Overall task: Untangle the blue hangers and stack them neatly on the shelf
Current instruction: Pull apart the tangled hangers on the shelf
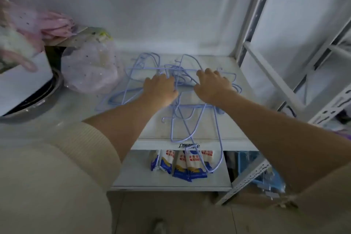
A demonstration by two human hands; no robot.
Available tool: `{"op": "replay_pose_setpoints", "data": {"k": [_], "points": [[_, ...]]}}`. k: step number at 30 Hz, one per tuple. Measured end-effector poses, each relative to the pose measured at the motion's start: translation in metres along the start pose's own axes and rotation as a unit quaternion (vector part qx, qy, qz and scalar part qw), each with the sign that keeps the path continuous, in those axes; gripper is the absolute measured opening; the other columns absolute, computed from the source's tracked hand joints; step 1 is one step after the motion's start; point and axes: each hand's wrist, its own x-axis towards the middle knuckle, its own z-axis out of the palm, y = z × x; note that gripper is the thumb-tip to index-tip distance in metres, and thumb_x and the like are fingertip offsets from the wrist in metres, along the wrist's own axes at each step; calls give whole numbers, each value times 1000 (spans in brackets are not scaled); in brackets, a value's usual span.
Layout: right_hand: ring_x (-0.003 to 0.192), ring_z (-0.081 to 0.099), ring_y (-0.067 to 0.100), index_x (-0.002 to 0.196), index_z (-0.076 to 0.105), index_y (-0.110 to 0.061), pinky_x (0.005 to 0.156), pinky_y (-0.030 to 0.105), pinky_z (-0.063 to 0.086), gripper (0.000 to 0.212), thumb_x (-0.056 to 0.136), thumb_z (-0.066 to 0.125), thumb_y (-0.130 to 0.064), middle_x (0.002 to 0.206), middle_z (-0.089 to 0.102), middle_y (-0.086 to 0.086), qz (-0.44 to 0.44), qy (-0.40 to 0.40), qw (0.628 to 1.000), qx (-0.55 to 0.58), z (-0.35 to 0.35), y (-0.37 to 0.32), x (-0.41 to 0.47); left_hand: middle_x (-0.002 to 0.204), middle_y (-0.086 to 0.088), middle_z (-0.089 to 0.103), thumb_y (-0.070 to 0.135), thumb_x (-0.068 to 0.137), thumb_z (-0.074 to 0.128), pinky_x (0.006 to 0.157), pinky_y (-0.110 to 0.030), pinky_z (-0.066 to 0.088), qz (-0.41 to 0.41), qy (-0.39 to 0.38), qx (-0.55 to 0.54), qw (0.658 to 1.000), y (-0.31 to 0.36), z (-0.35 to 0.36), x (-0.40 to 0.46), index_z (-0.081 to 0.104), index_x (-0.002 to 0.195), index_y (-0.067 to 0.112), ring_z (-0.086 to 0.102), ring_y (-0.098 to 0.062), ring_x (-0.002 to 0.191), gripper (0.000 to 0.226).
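Blue hangers (182, 89) tangled mid-shelf (224, 131). Left hand (160, 89), right hand (212, 86) pressed on wires, probably for separating; grip indiscernible.

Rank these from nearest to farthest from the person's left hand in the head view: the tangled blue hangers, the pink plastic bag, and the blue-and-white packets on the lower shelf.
1. Blue hangers: directly under the left hand, touching it.
2. Pink plastic bag: to its left, on the same shelf.
3. Blue-and-white packets: lower shelf, below the front edge.

The single head-worn view looks forward and down (wide-angle, bowed edges), close over the white metal shelf (224, 131).
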Motion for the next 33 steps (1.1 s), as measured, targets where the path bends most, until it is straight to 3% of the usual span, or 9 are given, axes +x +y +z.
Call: {"op": "replay_pose_setpoints", "data": {"k": [5,10,13,17,20,23,27,30,33], "points": [[123,45,34,128,43,-14,94,46,40,37,95,40,-29,132,46,12,13,-15,1000,-14,21,6,12,130,-15,57,42,91,47,91,-42,46,6,-63,-63,996,21,29,16,53,125,13,55,-34,120,46],[120,48,33,129,43,-15,90,43,41,36,95,41,-27,131,47,11,18,-19,1000,-12,28,10,24,129,-14,53,29,92,47,85,-40,45,-8,-89,-53,995,23,42,31,56,120,14,54,-33,118,33],[120,46,32,131,43,-18,90,42,41,38,94,42,-21,132,45,9,11,-28,999,-13,31,12,28,136,-12,47,27,96,44,96,-42,43,-29,-41,-43,998,26,37,33,58,126,15,43,-31,128,36],[124,42,32,137,42,-19,96,42,39,44,93,42,-19,134,46,10,-11,-29,999,-32,32,10,31,136,-6,49,29,96,38,102,-41,33,15,54,-9,998,24,27,34,61,123,12,40,-29,128,39],[135,31,32,141,37,-18,105,42,34,52,90,50,-18,145,39,10,-29,47,998,1,26,3,33,125,-12,61,25,96,37,97,-40,37,39,92,-54,994,26,10,28,61,117,8,52,-32,119,36],[148,11,33,147,30,-17,114,44,23,70,84,61,-13,160,16,9,-48,161,985,28,12,-3,29,122,-18,63,24,94,38,93,-38,41,21,53,-116,992,25,-18,27,61,114,8,56,-35,116,35],[144,23,34,149,28,-22,109,46,28,81,80,69,-31,157,22,10,-57,253,965,43,-6,-6,23,124,-21,61,23,91,36,79,-31,39,-56,-36,-289,955,18,-59,32,60,115,3,57,-36,112,39],[134,33,35,152,14,-21,105,42,33,101,73,75,-31,151,25,13,-29,175,967,184,-16,-12,24,127,-25,58,26,96,29,84,-32,41,-93,-24,-397,913,13,-88,32,59,118,0,55,-35,116,46],[126,44,31,152,9,-26,98,41,43,97,77,70,-11,141,37,16,-74,19,910,408,-30,-32,25,111,-17,66,26,98,26,91,-35,46,-89,6,-467,880,6,-103,30,64,111,1,60,-32,107,48]]}}
